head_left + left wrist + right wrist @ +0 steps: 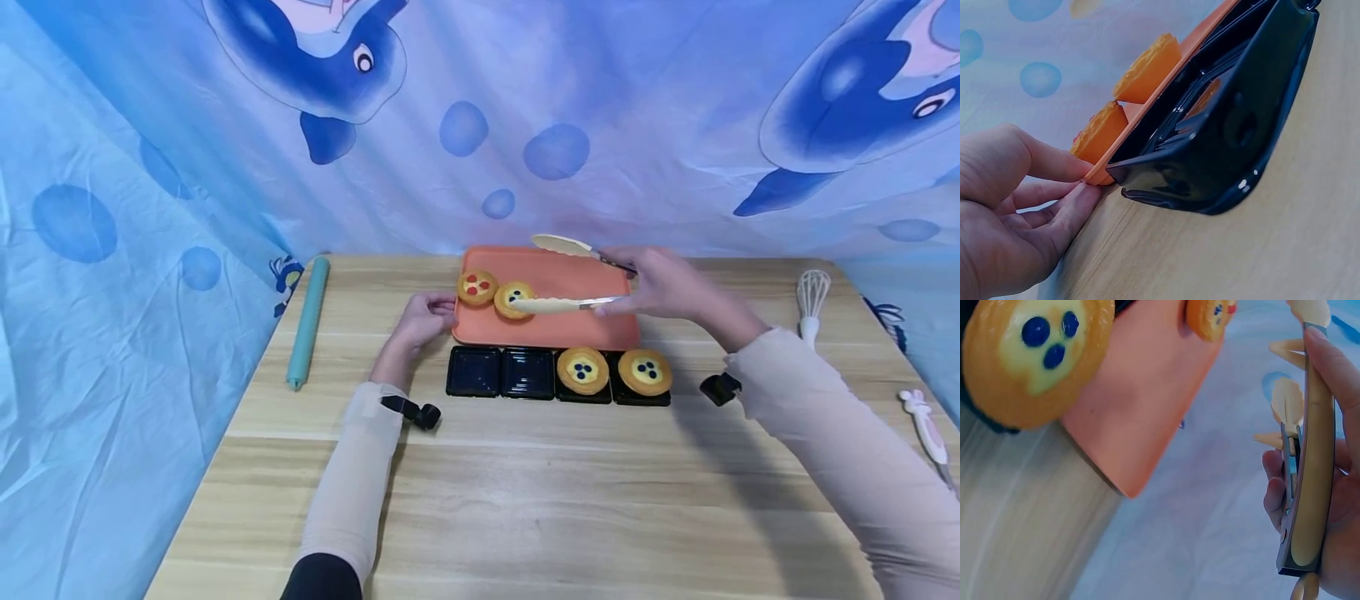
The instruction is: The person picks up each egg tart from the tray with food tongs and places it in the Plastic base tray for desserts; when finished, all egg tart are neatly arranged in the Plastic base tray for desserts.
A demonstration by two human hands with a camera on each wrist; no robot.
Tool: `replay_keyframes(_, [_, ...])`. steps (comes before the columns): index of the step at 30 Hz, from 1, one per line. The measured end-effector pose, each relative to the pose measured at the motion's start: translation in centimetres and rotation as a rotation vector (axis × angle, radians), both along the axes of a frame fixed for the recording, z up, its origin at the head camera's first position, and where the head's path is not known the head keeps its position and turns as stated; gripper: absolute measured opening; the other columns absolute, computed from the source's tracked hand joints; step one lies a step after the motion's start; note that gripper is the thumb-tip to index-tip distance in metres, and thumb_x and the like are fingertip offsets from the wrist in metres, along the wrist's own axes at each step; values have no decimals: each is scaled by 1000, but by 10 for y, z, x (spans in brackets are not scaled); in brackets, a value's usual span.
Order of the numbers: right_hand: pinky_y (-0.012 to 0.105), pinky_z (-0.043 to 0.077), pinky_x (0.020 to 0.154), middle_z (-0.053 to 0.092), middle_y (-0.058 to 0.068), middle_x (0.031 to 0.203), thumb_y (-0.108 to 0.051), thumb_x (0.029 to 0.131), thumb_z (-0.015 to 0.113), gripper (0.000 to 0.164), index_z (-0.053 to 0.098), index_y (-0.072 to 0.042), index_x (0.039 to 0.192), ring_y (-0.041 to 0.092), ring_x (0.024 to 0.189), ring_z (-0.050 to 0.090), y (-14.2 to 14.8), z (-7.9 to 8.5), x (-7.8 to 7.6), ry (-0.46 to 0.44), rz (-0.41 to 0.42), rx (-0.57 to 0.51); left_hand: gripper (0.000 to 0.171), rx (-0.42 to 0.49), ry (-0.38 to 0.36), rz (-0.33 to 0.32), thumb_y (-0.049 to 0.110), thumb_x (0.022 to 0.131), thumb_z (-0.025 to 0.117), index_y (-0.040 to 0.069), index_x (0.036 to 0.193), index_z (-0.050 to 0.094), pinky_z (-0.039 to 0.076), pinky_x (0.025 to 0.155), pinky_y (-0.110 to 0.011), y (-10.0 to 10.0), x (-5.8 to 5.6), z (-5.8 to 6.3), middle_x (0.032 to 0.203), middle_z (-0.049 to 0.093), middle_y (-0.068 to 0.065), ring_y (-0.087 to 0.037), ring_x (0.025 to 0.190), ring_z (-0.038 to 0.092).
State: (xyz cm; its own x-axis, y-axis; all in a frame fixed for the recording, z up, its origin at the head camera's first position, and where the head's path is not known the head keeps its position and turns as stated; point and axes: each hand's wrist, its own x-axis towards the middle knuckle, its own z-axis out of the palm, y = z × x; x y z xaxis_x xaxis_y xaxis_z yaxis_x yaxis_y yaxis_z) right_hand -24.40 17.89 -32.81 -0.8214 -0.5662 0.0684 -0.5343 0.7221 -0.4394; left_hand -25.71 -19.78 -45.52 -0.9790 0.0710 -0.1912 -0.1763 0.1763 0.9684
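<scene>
My left hand [424, 319] pinches the left edge of an orange tray [570, 275] between thumb and fingers, as the left wrist view shows. In my right hand [656, 283] are tongs [1313, 462] with cream tips, spread apart over the tray. The lower tip overlaps a tart with blue dots [513, 300] in the head view. Left of that tart sits another with red dots [477, 287]. Before the tray stands a row of black square containers [474, 372]. The two on the right bear blue-dotted tarts [582, 371]; the two on the left hold nothing.
A teal rolling pin [308, 323] lies at the table's left edge. On the right are a white whisk [811, 304] and a utensil with a white, animal-shaped handle [926, 429]. A blue dolphin-print curtain [637, 100] hangs right behind the tray.
</scene>
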Motion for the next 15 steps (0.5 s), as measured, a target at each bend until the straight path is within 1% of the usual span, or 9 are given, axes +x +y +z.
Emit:
replay_keyframes(2, [47, 48, 89, 49, 18, 146, -47, 76, 84, 96, 41, -2, 149, 34, 89, 61, -6, -6, -7, -26, 9, 4, 53, -3, -4, 5, -14, 77, 59, -7, 130, 56, 54, 89, -32, 0, -1, 1, 117, 57, -18, -28, 106, 58])
replay_keyframes(3, [46, 48, 89, 48, 18, 147, -48, 76, 83, 96, 41, -2, 150, 33, 89, 61, -9, -9, -10, -32, 15, 13, 53, -5, -6, 10, -14, 77, 59, -7, 129, 56, 54, 90, -32, 0, -1, 1, 117, 57, -18, -28, 106, 58])
replay_keyframes(5, [43, 45, 81, 47, 16, 148, -49, 76, 82, 96, 40, -4, 151, 34, 70, 53, -16, -14, -16, -56, 27, 31, 53, -10, -8, 18, -14, 77, 59, -6, 129, 56, 54, 90, -32, -1, -1, 2, 116, 57, -18, -28, 106, 57])
replay_keyframes(7, [43, 46, 84, 47, 16, 149, -48, 77, 82, 94, 42, -4, 150, 33, 76, 58, -21, -19, -21, -65, 37, 49, 53, -6, -8, 22, -15, 77, 60, -6, 129, 56, 54, 90, -32, -2, -2, 3, 117, 57, -18, -28, 106, 57])
replay_keyframes(8, [43, 47, 84, 48, 15, 147, -48, 78, 82, 92, 43, -4, 149, 32, 84, 61, -24, -21, -23, -62, 44, 62, 53, 0, -7, 22, -15, 77, 60, -6, 129, 56, 54, 90, -32, -2, -3, 2, 117, 57, -18, -28, 106, 57])
replay_keyframes(10, [44, 48, 82, 49, 15, 146, -45, 79, 82, 88, 45, -3, 147, 34, 83, 61, -28, -25, -25, -71, 51, 80, 53, 13, -8, 16, -15, 77, 60, -6, 129, 56, 54, 91, -32, -1, -3, 2, 117, 57, -18, -28, 106, 58])
replay_keyframes(12, [44, 49, 82, 51, 16, 145, -40, 80, 82, 84, 48, -2, 145, 31, 97, 61, -32, -28, -27, -63, 59, 96, 53, 24, -11, 14, -16, 77, 60, -7, 129, 56, 54, 91, -33, 0, -3, 2, 116, 58, -18, -28, 105, 58])
replay_keyframes(13, [43, 48, 77, 52, 16, 144, -39, 80, 83, 83, 48, -2, 145, 29, 85, 60, -33, -30, -27, -66, 59, 102, 52, 26, -11, 14, -16, 77, 60, -7, 128, 56, 54, 91, -33, 0, -3, 1, 116, 58, -18, -28, 105, 58])
replay_keyframes(15, [42, 47, 74, 53, 16, 143, -37, 79, 84, 81, 50, -2, 144, 28, 78, 57, -37, -32, -27, -67, 53, 119, 52, 29, -15, 14, -17, 77, 60, -7, 128, 56, 54, 91, -33, 0, -3, 0, 116, 58, -19, -28, 105, 58])
